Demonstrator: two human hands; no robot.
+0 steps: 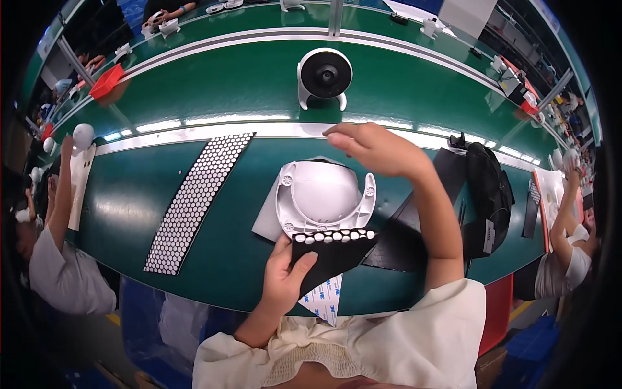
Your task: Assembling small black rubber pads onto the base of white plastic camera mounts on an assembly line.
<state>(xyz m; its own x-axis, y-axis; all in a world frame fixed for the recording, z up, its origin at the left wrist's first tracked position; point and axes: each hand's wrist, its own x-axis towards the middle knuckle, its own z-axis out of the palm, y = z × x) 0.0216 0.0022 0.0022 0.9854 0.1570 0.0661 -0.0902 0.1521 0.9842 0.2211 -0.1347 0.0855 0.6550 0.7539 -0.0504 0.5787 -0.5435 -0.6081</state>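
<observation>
My left hand (285,269) pinches a black sheet of adhesive foot pads (334,259) near the table's front edge. White round pads line the sheet's upper edge. White backing paper with blue print (325,301) shows below it. Just beyond the sheet lies a white plastic housing (326,194), with a rounded shell in the middle, two curved arms and round recesses. It rests on a pale flat pad (264,217). My right hand (379,152) is raised over the housing's far right side, fingers drawn together and pointing left; what they hold, if anything, is too small to see.
Left on the green table (116,207) lies a long sheet of white round pads (201,204). Right are dark sheets (408,233) and a black bag (487,198). A white device with a black round front (325,74) stands beyond the rail. Co-workers sit at both sides.
</observation>
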